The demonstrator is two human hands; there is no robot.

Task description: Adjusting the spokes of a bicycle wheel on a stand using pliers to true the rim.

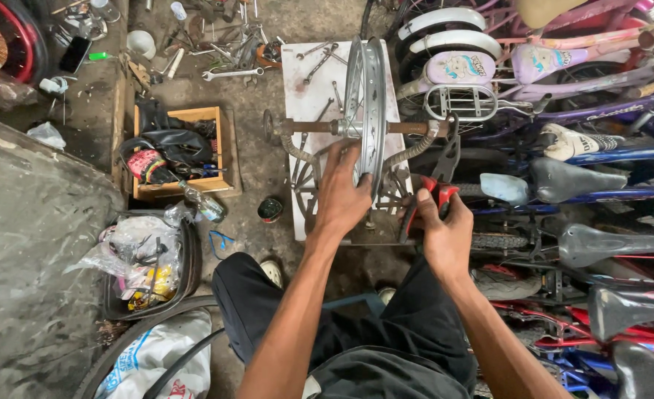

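A wooden box (194,118) of dark parts sits on the floor at left, a small tin (270,210) near it. The left hand (341,193) has its fingers wrapped on the rim (366,96), which stands upright in a stand on the white bench (297,81). Just beside it, the right hand (445,233) has its fingers closed around red-handled pliers (439,174), their jaws pointing up toward the axle. Bicycles (563,177) crowd the right.

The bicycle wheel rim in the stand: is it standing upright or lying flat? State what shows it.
Upright. The wheel rim shows edge-on, its axle horizontal across the stand, and the left hand grips its lower edge.
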